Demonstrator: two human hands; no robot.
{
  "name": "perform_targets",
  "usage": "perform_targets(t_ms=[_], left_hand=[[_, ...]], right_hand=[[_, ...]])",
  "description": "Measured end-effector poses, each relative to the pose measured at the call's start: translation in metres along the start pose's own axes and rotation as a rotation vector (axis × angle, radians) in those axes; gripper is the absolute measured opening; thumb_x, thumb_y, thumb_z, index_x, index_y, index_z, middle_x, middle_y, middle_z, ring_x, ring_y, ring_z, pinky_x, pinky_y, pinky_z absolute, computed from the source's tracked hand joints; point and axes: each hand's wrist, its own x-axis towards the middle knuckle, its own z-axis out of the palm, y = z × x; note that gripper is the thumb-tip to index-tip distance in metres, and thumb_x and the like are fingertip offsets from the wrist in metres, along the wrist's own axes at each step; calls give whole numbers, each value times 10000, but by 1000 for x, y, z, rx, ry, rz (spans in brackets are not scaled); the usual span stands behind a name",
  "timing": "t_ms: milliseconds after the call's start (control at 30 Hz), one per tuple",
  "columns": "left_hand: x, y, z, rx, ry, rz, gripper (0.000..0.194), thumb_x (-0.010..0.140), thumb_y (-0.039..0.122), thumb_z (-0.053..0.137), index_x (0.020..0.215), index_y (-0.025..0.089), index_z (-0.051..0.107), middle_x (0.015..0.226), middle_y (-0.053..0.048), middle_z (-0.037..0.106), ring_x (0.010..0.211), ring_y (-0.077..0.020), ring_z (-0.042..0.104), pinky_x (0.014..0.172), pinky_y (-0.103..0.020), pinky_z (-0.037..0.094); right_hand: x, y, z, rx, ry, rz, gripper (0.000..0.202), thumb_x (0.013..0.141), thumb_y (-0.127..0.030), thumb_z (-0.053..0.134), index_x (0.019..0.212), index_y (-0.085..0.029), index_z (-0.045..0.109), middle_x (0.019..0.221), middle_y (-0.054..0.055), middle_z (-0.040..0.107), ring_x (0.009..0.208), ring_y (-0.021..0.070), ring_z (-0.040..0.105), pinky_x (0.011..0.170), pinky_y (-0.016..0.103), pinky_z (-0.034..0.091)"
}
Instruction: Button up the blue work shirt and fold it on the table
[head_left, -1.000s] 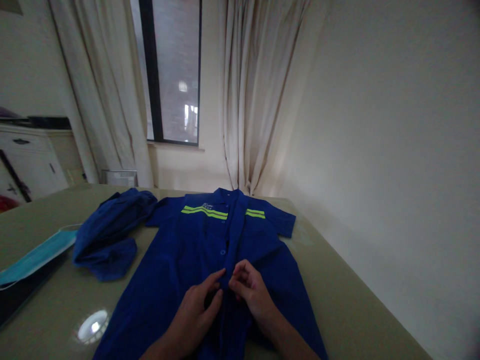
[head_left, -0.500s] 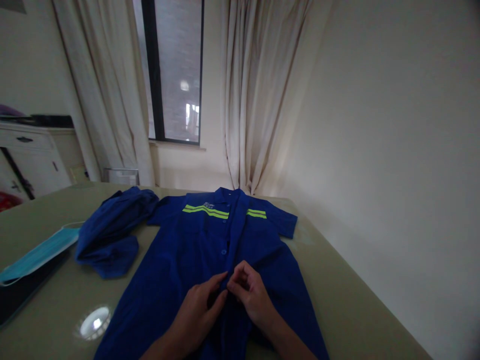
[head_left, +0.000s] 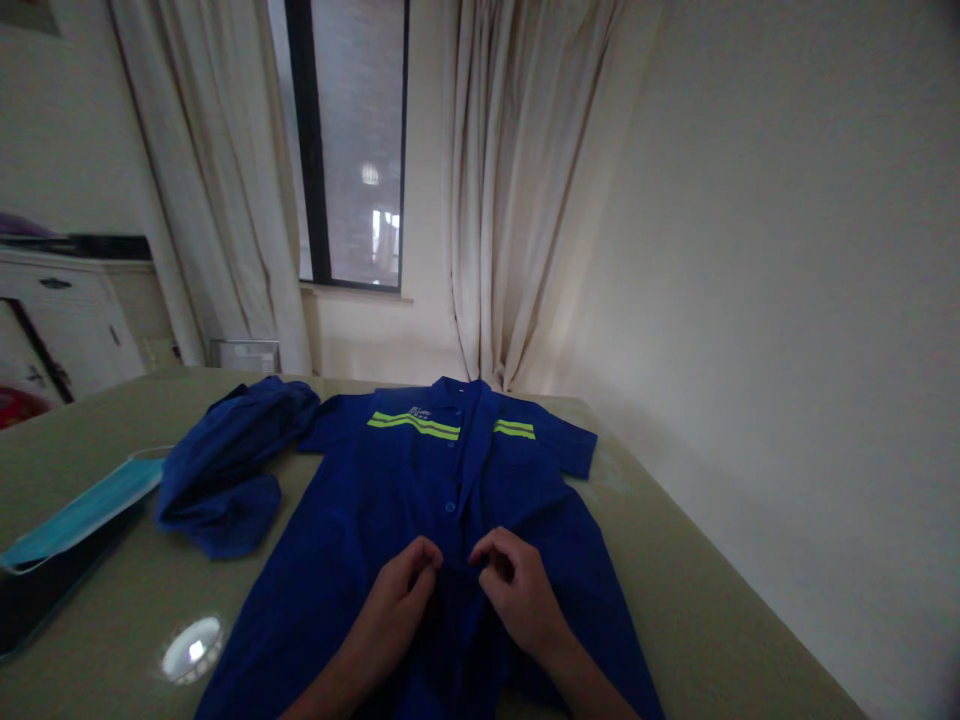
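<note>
A blue short-sleeved work shirt (head_left: pixel 547 510) with yellow-green stripes across the chest lies front up, its collar at the far end. Its front is partly unfastened, and a button (head_left: pixel 450 507) shows on the left-hand panel. My left hand (head_left: pixel 401 590) is closed in a pinch at the front opening, low on the shirt. Just to its right, my right hand (head_left: pixel 519 592) pinches the cloth on the other side of the opening. A small gap separates the two sets of fingertips, which hide the cloth they grip.
A crumpled blue garment (head_left: pixel 232 470) lies left of the shirt. Beyond it, a light-blue face mask (head_left: pixel 90 510) rests over a dark flat object (head_left: pixel 56 590). The greenish tabletop (head_left: pixel 720 620) meets a wall along its right edge. Curtains (head_left: pixel 502 200) hang at the back.
My hands were close together at the shirt's opening and have moved apart, the left one leftward and the right one slightly rightward. The shirt stays in place.
</note>
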Motion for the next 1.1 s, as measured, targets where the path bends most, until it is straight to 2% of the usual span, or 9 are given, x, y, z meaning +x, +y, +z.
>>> perform_targets(t_ms=[67, 167, 267, 367, 467, 633, 700, 900, 1100], left_hand=[[1, 2, 0, -58, -58, 20, 215, 953, 374, 488, 906, 193, 595, 750, 28, 582, 689, -141, 535, 631, -239, 423], [-3, 7, 0, -53, -141, 100, 185, 945, 328, 538, 1037, 202, 636, 940, -19, 688, 866, -171, 618, 777, -265, 476], [-8, 6, 2, 82, -165, 150, 250, 925, 267, 583, 1163, 240, 655, 1076, -34, 718, 937, -181, 641, 846, -286, 484], [-10, 1, 3, 207, -136, 184, 304, 879, 213, 638, 1176, 268, 664, 1106, -26, 714, 981, -192, 638, 902, -313, 479], [-8, 0, 2, 252, -84, 148, 347, 867, 194, 652, 1206, 272, 639, 1084, -18, 705, 961, -186, 639, 883, -314, 487], [-6, 6, 0, 393, -84, 160, 111, 921, 178, 579, 946, 232, 672, 978, -12, 657, 853, -163, 634, 777, -289, 486], [-6, 6, 0, 449, -48, 197, 129, 948, 168, 541, 891, 224, 642, 949, -12, 646, 856, -165, 635, 780, -294, 485], [-8, -3, 4, 546, 113, 383, 148, 1024, 195, 445, 977, 229, 581, 925, -23, 646, 860, -176, 634, 795, -314, 519], [-6, -3, 9, 746, 92, 570, 204, 1016, 140, 426, 985, 232, 605, 961, -33, 670, 887, -197, 639, 877, -364, 544]], right_hand=[[-3, -5, 0, -82, 0, -19, 167, 782, -115, 556, 804, -203, 696, 710, -26, 527, 632, 128, 483, 602, 256, 338], [-8, -11, 4, -145, -18, -18, 98, 876, -261, 632, 815, -199, 677, 774, -13, 542, 663, 132, 513, 617, 256, 366], [-11, -10, 10, -211, 3, 11, 175, 816, -327, 748, 817, -198, 629, 810, -16, 526, 683, 135, 515, 622, 255, 372], [-9, -3, 12, -218, -1, 30, 102, 814, -210, 707, 807, -196, 607, 826, -16, 524, 709, 137, 519, 644, 250, 378], [-5, 1, 10, -153, -28, 29, 77, 818, -141, 662, 798, -193, 610, 823, -17, 526, 727, 137, 526, 661, 242, 387], [-3, -1, 9, -91, -10, 24, 122, 803, -128, 669, 769, -198, 576, 809, -24, 522, 708, 132, 520, 648, 232, 391], [-4, -2, 10, -81, 8, 5, 123, 792, -112, 662, 790, -200, 577, 824, -21, 532, 711, 132, 524, 643, 226, 397], [-9, -4, 13, -127, 13, -73, 118, 802, -88, 624, 841, -197, 649, 874, 1, 586, 731, 135, 562, 648, 222, 412], [-12, -7, 17, -184, 32, -114, 147, 817, -78, 612, 827, -202, 691, 841, 4, 604, 747, 143, 585, 677, 231, 421]])
